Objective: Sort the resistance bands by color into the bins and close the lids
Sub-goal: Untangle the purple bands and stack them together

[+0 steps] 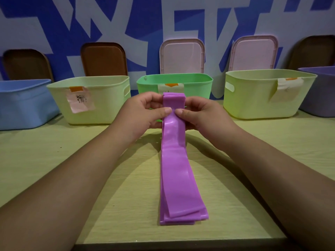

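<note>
both thumbs press on top of the purple bands, fingers curled underneath: left hand and right hand each pinch the stack's far end, mid-frame, just in front of the green bin. rest of the stack trails down to lower centre, lying on the table. advice: gather the loose tail before lifting, else the layers will likely slide apart; near ends are fanned. bands look thin, glossy, floppy, several layers, all one purple. likely target is the lilac bin at the right edge, judging by colour; labels unreadable. bins open, lids lean on the wall behind, none closed yet
</note>
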The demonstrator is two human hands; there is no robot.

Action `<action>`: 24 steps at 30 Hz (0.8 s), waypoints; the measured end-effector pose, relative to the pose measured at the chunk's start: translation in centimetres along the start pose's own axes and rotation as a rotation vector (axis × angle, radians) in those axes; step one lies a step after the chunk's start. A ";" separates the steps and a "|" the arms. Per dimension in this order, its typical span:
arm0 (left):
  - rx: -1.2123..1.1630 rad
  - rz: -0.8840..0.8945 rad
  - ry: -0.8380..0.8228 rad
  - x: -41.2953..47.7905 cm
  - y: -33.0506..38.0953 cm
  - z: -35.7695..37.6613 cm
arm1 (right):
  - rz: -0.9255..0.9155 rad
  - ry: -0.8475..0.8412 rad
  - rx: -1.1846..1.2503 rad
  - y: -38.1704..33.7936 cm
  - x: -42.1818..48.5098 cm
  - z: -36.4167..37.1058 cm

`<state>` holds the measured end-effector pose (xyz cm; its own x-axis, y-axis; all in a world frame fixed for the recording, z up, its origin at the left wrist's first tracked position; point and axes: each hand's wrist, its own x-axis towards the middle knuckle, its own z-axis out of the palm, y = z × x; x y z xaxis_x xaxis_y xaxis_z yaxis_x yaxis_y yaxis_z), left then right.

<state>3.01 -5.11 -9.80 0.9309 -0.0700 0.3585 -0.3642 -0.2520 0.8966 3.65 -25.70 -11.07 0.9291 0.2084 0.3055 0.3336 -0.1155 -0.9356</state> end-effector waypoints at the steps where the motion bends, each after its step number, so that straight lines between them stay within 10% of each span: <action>1: -0.011 -0.012 -0.015 0.0 0.0 0.0 | 0.004 0.002 0.005 0.0 0.0 0.0; 24: -0.083 -0.055 -0.014 -0.5 0.2 -0.2 | -0.018 -0.011 0.001 -1.3 -1.3 0.5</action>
<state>2.48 -4.89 -9.70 0.9497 -0.0715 0.3050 -0.3130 -0.1751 0.9335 1.90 -25.36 -10.32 0.9211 0.2209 0.3206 0.3501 -0.1102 -0.9302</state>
